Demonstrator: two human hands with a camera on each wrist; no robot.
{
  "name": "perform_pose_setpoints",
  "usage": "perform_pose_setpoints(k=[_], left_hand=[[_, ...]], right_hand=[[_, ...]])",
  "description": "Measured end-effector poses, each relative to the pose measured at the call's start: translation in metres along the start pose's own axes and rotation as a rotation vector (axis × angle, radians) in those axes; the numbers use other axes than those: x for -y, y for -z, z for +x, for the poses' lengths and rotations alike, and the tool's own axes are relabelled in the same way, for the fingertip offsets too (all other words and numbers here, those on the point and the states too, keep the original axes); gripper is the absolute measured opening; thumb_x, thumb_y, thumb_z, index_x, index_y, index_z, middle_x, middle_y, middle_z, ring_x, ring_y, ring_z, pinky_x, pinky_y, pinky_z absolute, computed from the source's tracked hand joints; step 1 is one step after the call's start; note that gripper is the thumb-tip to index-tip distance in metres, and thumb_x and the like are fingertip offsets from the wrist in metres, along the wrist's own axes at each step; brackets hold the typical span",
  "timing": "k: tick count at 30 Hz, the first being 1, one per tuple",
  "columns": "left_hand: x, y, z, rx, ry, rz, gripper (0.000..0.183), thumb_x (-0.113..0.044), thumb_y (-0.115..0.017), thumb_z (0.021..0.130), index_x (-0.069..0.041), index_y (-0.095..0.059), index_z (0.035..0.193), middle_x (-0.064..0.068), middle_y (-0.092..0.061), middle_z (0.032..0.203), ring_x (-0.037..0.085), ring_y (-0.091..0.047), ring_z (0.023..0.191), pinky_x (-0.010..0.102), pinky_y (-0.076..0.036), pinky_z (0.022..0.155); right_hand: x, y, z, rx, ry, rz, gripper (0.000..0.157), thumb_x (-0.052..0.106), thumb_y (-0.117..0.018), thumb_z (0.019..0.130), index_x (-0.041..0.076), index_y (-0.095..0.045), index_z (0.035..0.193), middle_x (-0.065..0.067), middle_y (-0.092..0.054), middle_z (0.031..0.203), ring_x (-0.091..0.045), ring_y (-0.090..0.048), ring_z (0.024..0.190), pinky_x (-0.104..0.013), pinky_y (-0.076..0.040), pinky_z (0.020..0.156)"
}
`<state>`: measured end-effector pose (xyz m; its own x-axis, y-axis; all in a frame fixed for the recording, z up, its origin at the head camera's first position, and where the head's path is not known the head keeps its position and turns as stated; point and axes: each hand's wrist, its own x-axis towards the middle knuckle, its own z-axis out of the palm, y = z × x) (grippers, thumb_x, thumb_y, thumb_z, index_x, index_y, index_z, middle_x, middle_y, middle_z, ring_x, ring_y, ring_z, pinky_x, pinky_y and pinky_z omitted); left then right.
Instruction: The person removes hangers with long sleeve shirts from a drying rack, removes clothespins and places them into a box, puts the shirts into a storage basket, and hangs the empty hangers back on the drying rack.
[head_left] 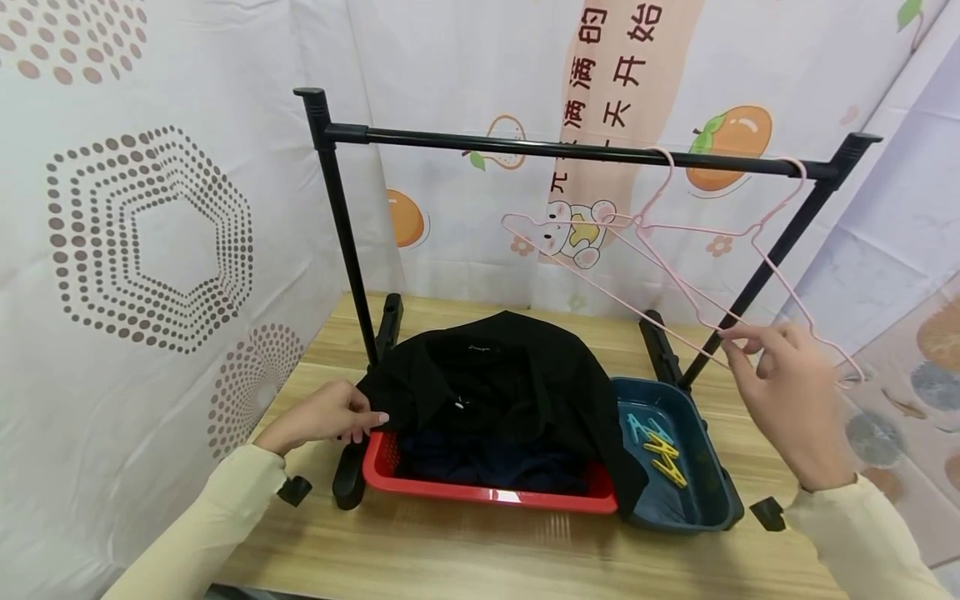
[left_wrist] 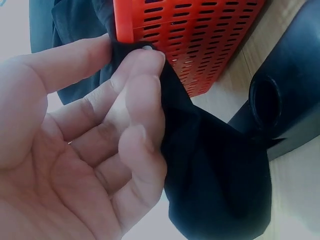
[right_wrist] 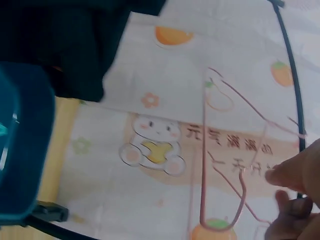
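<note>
A black collared shirt [head_left: 495, 367] lies spread over the red basket [head_left: 495, 496], its neck label at the back. My left hand [head_left: 333, 412] pinches the shirt's edge at the basket's left end. In the left wrist view, dark cloth [left_wrist: 215, 175] hangs down past the curled fingers of that hand [left_wrist: 100, 135]. On the right, my right hand [head_left: 787, 392] pinches the lower corner of a pink clothes hanger [head_left: 600, 296], tilted with its hook over the bar. A second pink hanger [head_left: 780, 262] hangs on the bar further right.
A black clothes rack [head_left: 480, 145] stands on the wooden table [head_left: 450, 554], its feet either side of the basket. Right of the basket, a blue tray [head_left: 701, 467] holds several yellow and teal clothespins [head_left: 663, 458]. Printed curtains [head_left: 465, 50] close off the back and sides.
</note>
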<state>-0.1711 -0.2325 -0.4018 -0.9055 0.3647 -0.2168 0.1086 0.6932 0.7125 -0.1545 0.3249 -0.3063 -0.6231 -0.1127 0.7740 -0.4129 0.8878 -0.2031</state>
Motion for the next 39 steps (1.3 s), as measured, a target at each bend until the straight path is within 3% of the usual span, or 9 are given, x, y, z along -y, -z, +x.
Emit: perform_pose_setpoints(k=[5,10,14,21,25,29,32,36,39], left_hand=[[0.009,0.007,0.000,-0.029,0.015,-0.015,0.038,-0.045,-0.066,0.087,-0.010,-0.069,0.075,0.006,-0.065,0.066,0.022,-0.058,0.052,0.039,-0.048,0.049],[0.023,0.014,0.000,-0.074,0.078,-0.039,0.036,-0.045,-0.067,0.086,-0.009,-0.066,0.082,0.010,-0.063,0.069,0.024,-0.057,0.053,0.038,-0.048,0.049],[0.031,0.019,0.001,-0.111,0.132,-0.038,0.036,-0.040,-0.067,0.088,-0.006,-0.060,0.096,0.014,-0.062,0.071,0.025,-0.057,0.053,0.042,-0.049,0.051],[0.042,0.018,0.002,-0.101,0.188,0.068,0.026,-0.018,-0.064,0.089,0.002,-0.060,0.105,0.014,-0.060,0.069,0.023,-0.057,0.053,0.035,-0.049,0.048],[0.046,0.014,0.004,-0.041,0.213,0.082,0.014,-0.014,-0.064,0.090,0.000,-0.065,0.092,0.014,-0.061,0.069,0.022,-0.059,0.055,0.033,-0.051,0.050],[0.048,0.010,0.008,-0.035,0.195,0.049,0.013,-0.003,-0.058,0.089,-0.002,-0.063,0.077,0.013,-0.061,0.067,0.023,-0.060,0.055,0.033,-0.052,0.050],[0.050,0.010,0.009,-0.065,0.161,0.026,0.017,0.005,-0.052,0.085,-0.002,-0.060,0.072,0.013,-0.059,0.064,0.023,-0.060,0.054,0.034,-0.052,0.049],[0.051,0.015,0.012,-0.090,0.133,-0.133,0.012,0.004,-0.051,0.087,0.002,-0.060,0.080,0.014,-0.059,0.068,0.025,-0.062,0.056,0.042,-0.055,0.056],[0.046,0.021,0.016,-0.107,0.104,-0.282,0.011,-0.005,-0.054,0.093,0.005,-0.059,0.093,0.017,-0.062,0.076,0.031,-0.066,0.064,0.049,-0.054,0.067]], right_hand=[[0.011,-0.017,-0.017,0.059,0.151,0.047,0.020,0.003,-0.071,0.080,0.009,-0.071,0.099,-0.001,-0.059,0.082,-0.007,-0.039,0.059,-0.017,-0.030,0.051],[0.012,-0.044,-0.034,0.376,0.205,0.099,0.021,0.010,-0.071,0.084,0.014,-0.067,0.104,0.011,-0.059,0.072,-0.001,-0.040,0.053,-0.019,-0.033,0.047],[0.007,-0.069,-0.047,0.609,0.112,0.131,0.022,0.028,-0.065,0.092,0.013,-0.065,0.108,0.013,-0.054,0.067,0.001,-0.039,0.049,-0.021,-0.036,0.047],[0.006,-0.103,-0.056,0.881,-0.138,0.211,0.063,0.054,-0.052,0.092,0.000,-0.055,0.125,0.006,-0.055,0.067,-0.009,-0.049,0.052,-0.028,-0.042,0.051],[0.009,-0.112,-0.055,0.922,-0.216,0.230,0.071,0.058,-0.054,0.089,-0.004,-0.054,0.124,0.005,-0.059,0.070,-0.011,-0.056,0.058,-0.030,-0.046,0.058],[0.009,-0.116,-0.052,0.929,-0.254,0.282,0.050,0.056,-0.057,0.088,0.007,-0.064,0.092,0.004,-0.056,0.062,-0.015,-0.055,0.055,-0.031,-0.046,0.054],[0.007,-0.116,-0.048,0.963,-0.256,0.338,0.042,0.053,-0.057,0.090,0.013,-0.056,0.075,0.001,-0.048,0.055,-0.016,-0.048,0.045,-0.031,-0.042,0.046],[0.004,-0.113,-0.042,1.001,-0.307,0.435,0.039,0.045,-0.057,0.093,0.012,-0.050,0.074,0.001,-0.042,0.051,-0.014,-0.042,0.038,-0.031,-0.039,0.039],[0.004,-0.109,-0.034,0.957,-0.332,0.486,0.039,0.042,-0.058,0.094,0.010,-0.047,0.073,-0.002,-0.043,0.050,-0.016,-0.042,0.037,-0.032,-0.039,0.037]])
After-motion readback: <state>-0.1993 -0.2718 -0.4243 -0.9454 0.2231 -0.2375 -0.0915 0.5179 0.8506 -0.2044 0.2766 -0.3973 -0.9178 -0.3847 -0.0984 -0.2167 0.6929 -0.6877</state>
